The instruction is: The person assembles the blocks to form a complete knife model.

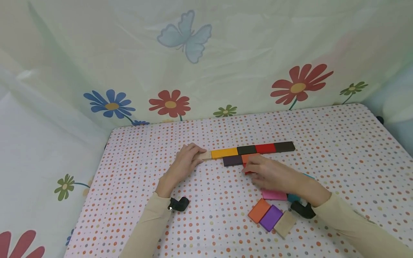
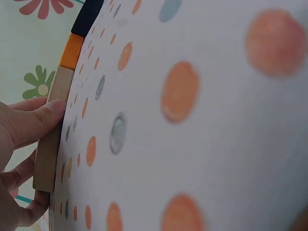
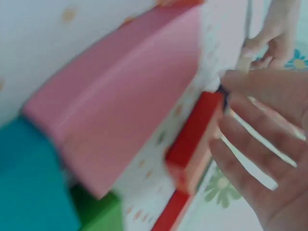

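Note:
At the left end of a row of blocks, my left hand pinches a plain wooden block. The thumb lies on its near side, with fingers behind it. Against that block's right end sits a yellow-orange block, followed by a black, a red and a dark block. A dark purple block and an orange block lie along the row's near side. My right hand hovers there with fingers loosely spread, fingertips close to a red block; contact is unclear.
Under and beside my right forearm lie a pink block, a teal block and a green block. Nearer stand an orange, a purple and a wooden block. A flowered curtain backs the dotted table.

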A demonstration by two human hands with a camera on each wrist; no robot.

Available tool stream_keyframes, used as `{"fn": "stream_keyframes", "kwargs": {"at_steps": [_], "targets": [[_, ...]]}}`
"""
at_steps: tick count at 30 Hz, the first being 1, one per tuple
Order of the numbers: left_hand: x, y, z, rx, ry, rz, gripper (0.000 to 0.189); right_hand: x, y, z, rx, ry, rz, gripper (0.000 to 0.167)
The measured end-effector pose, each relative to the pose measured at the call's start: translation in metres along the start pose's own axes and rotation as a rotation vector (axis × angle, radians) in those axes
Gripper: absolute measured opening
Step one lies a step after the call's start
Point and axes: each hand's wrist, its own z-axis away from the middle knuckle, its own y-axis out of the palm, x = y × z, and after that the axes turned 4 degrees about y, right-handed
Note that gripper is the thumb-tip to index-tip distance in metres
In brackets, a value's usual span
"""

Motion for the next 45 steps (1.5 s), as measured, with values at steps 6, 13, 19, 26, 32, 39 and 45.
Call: {"fn": "stream_keyframes", "kwargs": {"at_steps": [6,13,19,26,32,39,45], "targets": [[0.000,0.000,0.000,-0.006,0.004,-0.006,0.032,0.027,-0.004,0.006,0.278,-0.045,-0.145,0.026],[0.002,0.001,-0.001,-0.001,0.009,-0.017,0.031,0.047,-0.002,0.019,0.438,0.013,-0.120,0.032],[0.002,0.001,-0.001,-0.001,0.007,-0.023,0.031,0.048,0.002,0.024,0.412,-0.015,-0.070,0.026],[0.002,0.001,-0.001,0.002,-0.006,-0.016,0.032,0.051,0.008,0.021,0.379,-0.075,-0.015,0.017],[0.000,0.002,-0.002,-0.002,-0.010,-0.008,0.032,0.046,0.014,0.016,0.265,-0.128,0.068,0.023],[0.000,0.002,-0.002,0.004,-0.012,-0.010,0.032,0.035,0.013,0.018,0.220,-0.126,0.017,0.027],[0.002,0.002,-0.002,-0.010,-0.004,-0.023,0.031,0.034,0.014,0.013,0.219,-0.112,0.000,0.027]]}}
